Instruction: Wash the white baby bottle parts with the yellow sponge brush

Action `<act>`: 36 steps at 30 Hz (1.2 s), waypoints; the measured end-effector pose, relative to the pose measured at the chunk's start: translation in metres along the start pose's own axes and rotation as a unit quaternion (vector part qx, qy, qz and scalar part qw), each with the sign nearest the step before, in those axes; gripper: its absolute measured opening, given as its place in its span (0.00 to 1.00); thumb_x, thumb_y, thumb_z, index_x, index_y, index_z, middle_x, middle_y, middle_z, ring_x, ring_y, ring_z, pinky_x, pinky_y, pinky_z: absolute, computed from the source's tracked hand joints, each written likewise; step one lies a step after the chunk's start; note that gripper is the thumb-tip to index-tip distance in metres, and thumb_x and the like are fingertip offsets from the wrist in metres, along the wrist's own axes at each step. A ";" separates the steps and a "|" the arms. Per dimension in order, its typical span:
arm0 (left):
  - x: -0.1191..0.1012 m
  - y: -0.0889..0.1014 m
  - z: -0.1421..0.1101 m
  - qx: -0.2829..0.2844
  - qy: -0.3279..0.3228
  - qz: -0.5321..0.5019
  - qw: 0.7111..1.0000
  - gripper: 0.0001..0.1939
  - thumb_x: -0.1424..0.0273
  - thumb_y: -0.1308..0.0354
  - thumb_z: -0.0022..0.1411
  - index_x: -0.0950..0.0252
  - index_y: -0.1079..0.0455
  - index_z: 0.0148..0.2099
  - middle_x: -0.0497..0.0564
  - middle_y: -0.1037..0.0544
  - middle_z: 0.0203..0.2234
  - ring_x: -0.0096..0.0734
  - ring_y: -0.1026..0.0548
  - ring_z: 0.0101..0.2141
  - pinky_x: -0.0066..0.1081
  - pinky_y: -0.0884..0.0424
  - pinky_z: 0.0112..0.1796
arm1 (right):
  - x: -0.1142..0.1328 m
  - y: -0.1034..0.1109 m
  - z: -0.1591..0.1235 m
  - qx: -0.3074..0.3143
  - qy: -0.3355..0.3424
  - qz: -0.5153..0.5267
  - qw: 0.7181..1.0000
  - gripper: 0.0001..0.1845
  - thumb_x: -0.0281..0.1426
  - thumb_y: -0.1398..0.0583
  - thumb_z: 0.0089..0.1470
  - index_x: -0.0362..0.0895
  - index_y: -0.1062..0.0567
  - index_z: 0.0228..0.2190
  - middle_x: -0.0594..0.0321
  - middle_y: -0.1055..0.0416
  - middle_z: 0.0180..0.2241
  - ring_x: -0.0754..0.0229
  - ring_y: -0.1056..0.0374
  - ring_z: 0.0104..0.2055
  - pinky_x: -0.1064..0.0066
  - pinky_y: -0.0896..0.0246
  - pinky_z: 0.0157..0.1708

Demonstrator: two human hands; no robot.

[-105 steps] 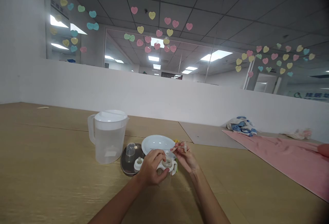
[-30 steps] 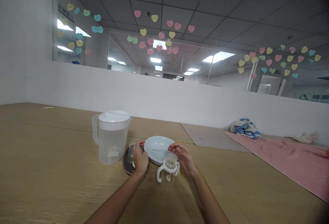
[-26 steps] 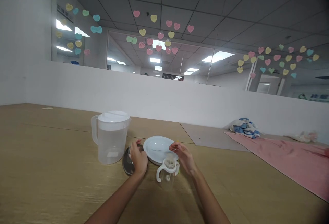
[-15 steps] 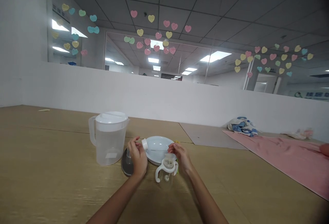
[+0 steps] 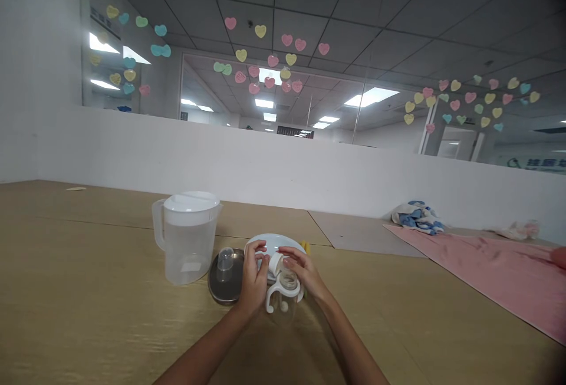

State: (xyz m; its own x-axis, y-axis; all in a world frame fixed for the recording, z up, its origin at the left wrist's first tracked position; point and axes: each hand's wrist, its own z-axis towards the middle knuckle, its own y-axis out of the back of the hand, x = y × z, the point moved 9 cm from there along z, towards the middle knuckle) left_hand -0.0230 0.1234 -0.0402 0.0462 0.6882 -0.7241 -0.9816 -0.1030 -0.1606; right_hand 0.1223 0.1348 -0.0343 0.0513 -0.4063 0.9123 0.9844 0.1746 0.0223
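A white ring-shaped bottle cap (image 5: 275, 263) is tilted between my two hands, above the bowl's near edge. My left hand (image 5: 253, 276) has its fingers curled at the cap's left side. My right hand (image 5: 306, 272) closes its fingertips against the right side; whether a smaller piece is under them is hidden. Just below stands a clear baby bottle (image 5: 285, 308) with white handles (image 5: 270, 296), upright and with its neck uncovered. Behind the hands is a white bowl (image 5: 265, 236). Left of my left hand, a clear dome cover (image 5: 225, 259) stands in a dark metal tray (image 5: 225, 293).
A lidded clear pitcher (image 5: 190, 249) with liquid inside stands to the left. Something yellow (image 5: 305, 247) shows by the bowl's right rim. Farther right lie a pink cloth (image 5: 477, 267) and a crumpled blue-and-white cloth (image 5: 416, 217). A low white wall (image 5: 265, 167) borders the table.
My left hand has moved right with the white cap, from beside the bowl's left edge to my right hand's fingers. The dome cover and tray now show more fully.
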 end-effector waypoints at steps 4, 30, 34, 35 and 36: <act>-0.007 -0.006 0.003 0.030 0.006 -0.021 0.999 0.09 0.68 0.50 0.60 0.62 0.38 0.44 0.52 0.33 0.41 0.32 0.31 0.41 0.32 0.35 0.43 | -0.003 0.000 0.000 0.009 -0.015 0.012 1.000 0.17 0.37 0.34 0.39 0.45 0.23 0.34 0.59 0.27 0.34 0.58 0.33 0.36 0.68 0.39 0.38; -0.016 -0.022 0.004 0.137 0.001 0.054 0.989 0.12 0.65 0.47 0.59 0.66 0.29 0.41 0.53 0.24 0.34 0.32 0.27 0.34 0.31 0.31 0.38 | 0.009 0.017 0.001 -0.108 0.040 -0.018 0.993 0.16 0.38 0.33 0.34 0.43 0.25 0.27 0.63 0.32 0.27 0.63 0.38 0.28 0.73 0.39 0.28; -0.007 -0.022 0.005 0.126 0.043 0.021 0.991 0.14 0.63 0.45 0.56 0.67 0.28 0.41 0.55 0.23 0.36 0.34 0.25 0.35 0.32 0.30 0.39 | 0.012 0.016 0.001 -0.089 0.056 -0.018 0.994 0.15 0.38 0.33 0.36 0.44 0.25 0.28 0.63 0.31 0.28 0.62 0.37 0.31 0.73 0.39 0.31; -0.003 -0.021 0.005 0.121 0.063 0.002 0.991 0.15 0.62 0.44 0.56 0.67 0.28 0.41 0.56 0.23 0.37 0.35 0.25 0.36 0.32 0.29 0.40 | 0.011 0.016 0.001 -0.079 0.056 -0.018 0.995 0.15 0.39 0.34 0.38 0.44 0.24 0.29 0.62 0.30 0.29 0.62 0.36 0.31 0.72 0.39 0.31; 0.000 -0.020 0.005 0.117 0.084 -0.019 0.989 0.16 0.61 0.43 0.55 0.68 0.28 0.41 0.56 0.23 0.37 0.37 0.25 0.37 0.33 0.29 0.40 | 0.010 0.016 0.002 -0.070 0.054 -0.017 0.996 0.15 0.41 0.35 0.40 0.44 0.24 0.30 0.61 0.29 0.31 0.62 0.36 0.31 0.72 0.39 0.31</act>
State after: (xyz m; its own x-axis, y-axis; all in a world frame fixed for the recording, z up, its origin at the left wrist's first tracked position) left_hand -0.0039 0.1295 -0.0335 0.0945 0.5573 -0.8249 -0.9937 0.1031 -0.0442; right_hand 0.1385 0.1352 -0.0240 0.0286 -0.5044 0.8630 0.9993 0.0358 -0.0122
